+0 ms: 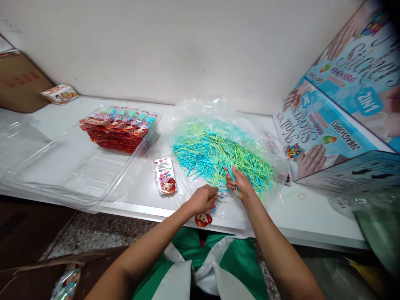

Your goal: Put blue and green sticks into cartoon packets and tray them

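Observation:
My right hand [240,183] pinches a few thin blue plastic sticks [231,175] at the near edge of a big heap of sticks. The heap of blue and green sticks [215,152] lies on a spread clear plastic bag [200,110]. To its left, my left hand [203,199] is closed on a small clear packet [203,219] printed with a red-haired cartoon figure; the fingers cover part of the packet. A second, similar packet or stack of packets [165,177] lies on the white table, left of my left hand.
A clear plastic tray [62,175] stands at left, with rows of filled packets [121,129] at its right end. Blue printed cartons [325,133] stand at right. A brown cardboard box [21,81] and a small printed box [61,94] are at the far left.

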Demonstrator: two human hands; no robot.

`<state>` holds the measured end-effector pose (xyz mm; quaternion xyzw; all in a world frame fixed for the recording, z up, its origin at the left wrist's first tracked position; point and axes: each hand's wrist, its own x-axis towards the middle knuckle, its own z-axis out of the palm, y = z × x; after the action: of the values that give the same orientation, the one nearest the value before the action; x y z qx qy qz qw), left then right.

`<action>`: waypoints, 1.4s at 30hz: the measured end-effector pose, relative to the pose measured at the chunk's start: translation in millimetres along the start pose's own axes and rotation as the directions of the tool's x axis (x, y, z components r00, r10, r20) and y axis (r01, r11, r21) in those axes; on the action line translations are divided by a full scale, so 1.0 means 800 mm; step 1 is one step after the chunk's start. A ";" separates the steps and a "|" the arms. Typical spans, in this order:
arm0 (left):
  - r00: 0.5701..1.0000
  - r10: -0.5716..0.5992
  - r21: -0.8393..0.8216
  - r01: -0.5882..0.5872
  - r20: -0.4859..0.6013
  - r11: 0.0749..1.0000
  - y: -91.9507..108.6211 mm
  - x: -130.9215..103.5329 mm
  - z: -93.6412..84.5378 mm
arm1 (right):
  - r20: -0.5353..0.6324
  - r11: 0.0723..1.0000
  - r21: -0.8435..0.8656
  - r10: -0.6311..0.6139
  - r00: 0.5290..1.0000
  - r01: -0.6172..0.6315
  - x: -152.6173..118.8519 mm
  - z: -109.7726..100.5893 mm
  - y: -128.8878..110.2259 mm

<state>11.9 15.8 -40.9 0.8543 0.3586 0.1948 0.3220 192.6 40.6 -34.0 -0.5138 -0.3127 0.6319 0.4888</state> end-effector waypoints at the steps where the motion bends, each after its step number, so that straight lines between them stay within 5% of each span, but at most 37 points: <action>1: 0.999 0.014 -0.035 -0.015 -0.048 0.999 0.000 0.006 0.001 | 0.027 0.999 0.044 0.013 1.000 -0.015 -0.002 0.002 0.000; 4: 0.983 -0.012 -0.133 -0.013 -0.185 0.991 -0.005 0.004 0.000 | 0.052 0.997 0.080 -0.002 0.999 -0.002 -0.008 0.008 0.002; 7: 0.915 -0.191 -0.262 0.099 -0.354 0.960 -0.019 -0.024 0.001 | -0.033 0.988 0.022 -0.152 0.988 0.153 -0.017 0.016 0.011; 10: 0.834 -0.351 -0.376 0.189 -0.426 0.907 -0.032 -0.057 0.006 | -0.171 0.923 -0.130 -0.380 0.909 0.361 -0.027 0.026 0.034; 14: 0.817 -0.373 -0.417 0.182 -0.440 0.891 -0.040 -0.077 0.011 | -0.176 0.810 -0.423 -0.514 0.839 0.407 -0.037 0.039 0.069; 19: 0.831 -0.321 -0.383 0.143 -0.455 0.913 -0.040 -0.076 0.013 | -0.078 0.735 -0.544 -0.525 0.848 0.405 -0.043 0.043 0.087; 24: 0.834 -0.314 -0.376 0.140 -0.453 0.916 -0.038 -0.076 0.012 | 0.026 0.771 -0.533 -0.396 0.918 0.348 -0.048 0.040 0.086; 31: 0.826 -0.316 -0.373 0.140 -0.467 0.917 -0.038 -0.076 0.012 | -0.050 0.674 -0.612 -0.554 0.831 0.413 -0.049 0.049 0.075; 42: 0.789 -0.412 -0.478 0.174 -0.456 0.861 -0.034 -0.076 0.007 | 0.142 0.670 -0.629 -0.398 0.906 0.393 -0.065 0.042 0.073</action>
<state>-38.6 -16.7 -69.7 0.6076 0.5167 0.4462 0.4058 143.0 -23.6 -59.6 -0.5719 -0.6123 0.3623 0.4083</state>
